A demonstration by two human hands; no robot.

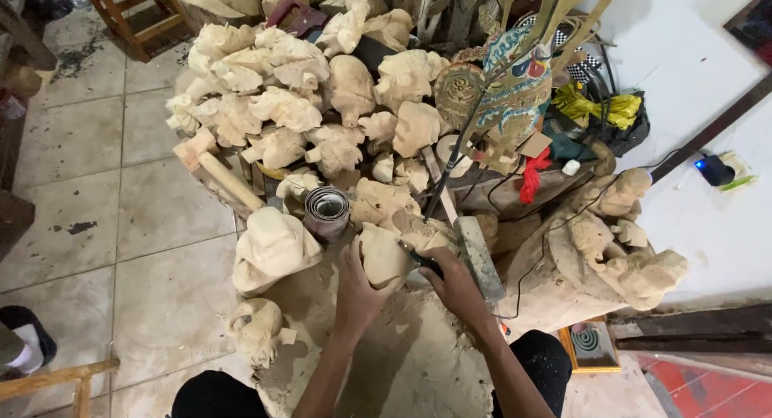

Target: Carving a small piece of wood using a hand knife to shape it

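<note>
We hold the pale carved wooden head (384, 257) in the left hand (356, 293) — grip closed around its lower left side, fingers wrapped up from below. It sits just in front of us on the sawdust-covered work block (418, 362), its long axis running roughly upright and tilted away. The right hand (457, 285) is closed on a dark-handled carving tool (422, 261), which meets the piece from the right. Both hands touch the piece; the left one carries it, directly beside the roll of sandpaper (326, 213)
</note>
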